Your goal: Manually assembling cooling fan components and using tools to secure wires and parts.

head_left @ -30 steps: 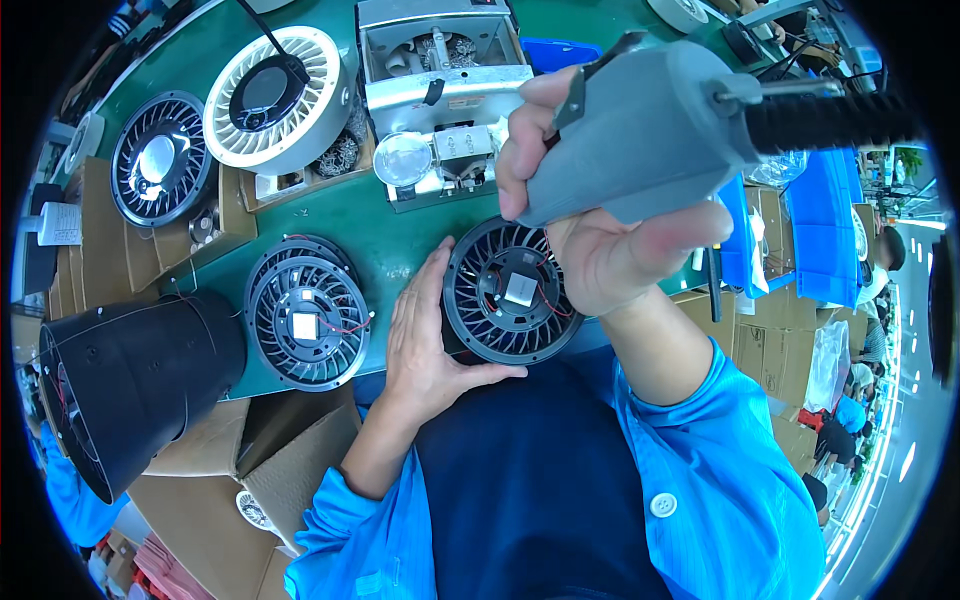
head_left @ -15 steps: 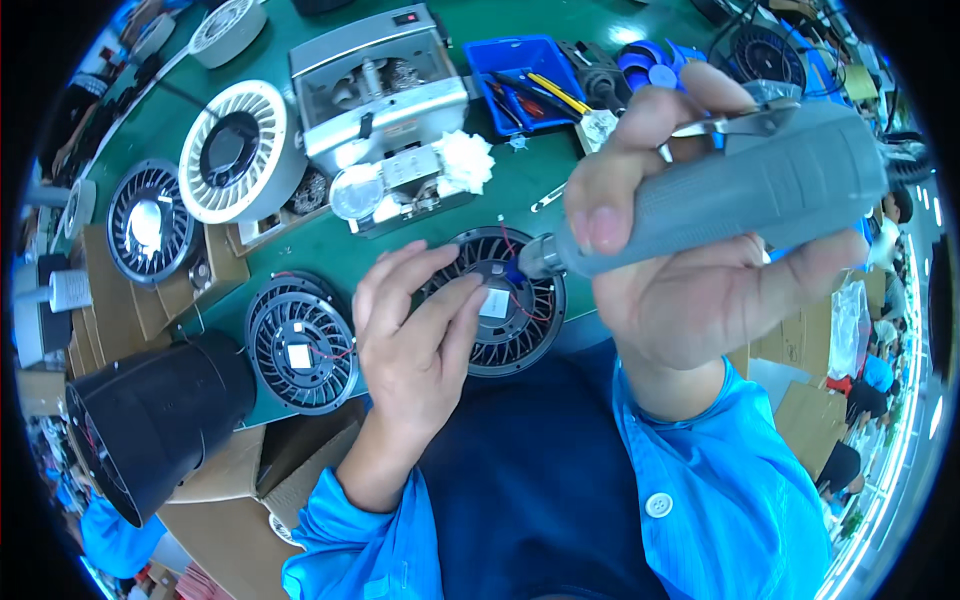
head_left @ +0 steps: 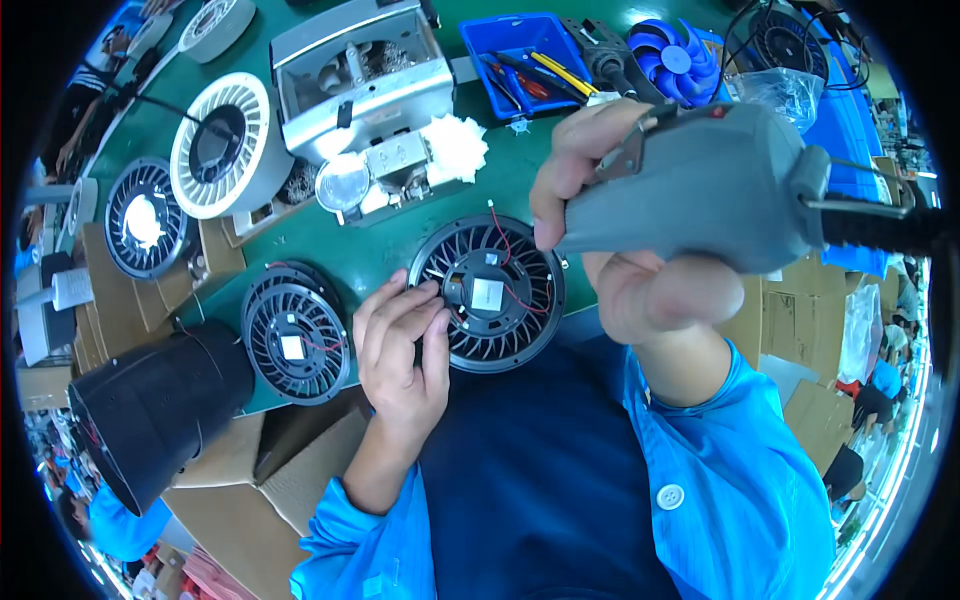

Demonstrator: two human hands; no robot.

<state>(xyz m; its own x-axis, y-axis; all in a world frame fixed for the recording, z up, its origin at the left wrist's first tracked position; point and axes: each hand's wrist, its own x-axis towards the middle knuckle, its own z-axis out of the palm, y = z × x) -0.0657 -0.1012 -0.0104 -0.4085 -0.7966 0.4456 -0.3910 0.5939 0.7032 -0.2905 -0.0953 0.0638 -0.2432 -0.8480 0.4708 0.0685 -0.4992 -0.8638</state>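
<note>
My right hand is wrapped round a thick grey electric screwdriver, raised close to the camera and lying nearly level. A black cord leaves its right end; its tip is hidden behind my fingers. Below it, on the green table, lies a round black fan grille with curved vanes, a white square label and thin red wires. My left hand is at the grille's left edge, fingers loosely bent and apart from the thumb, fingertips over the rim. I see nothing held in it.
Stacked black grilles lie left of my left hand. Behind are a white fan housing, a metal screw feeder and a blue tool tray. A black cylinder and a cardboard box sit lower left.
My right hand has lifted the screwdriver off the grille, its tip swinging away. My left hand has drawn back left from the grille's middle to its edge.
</note>
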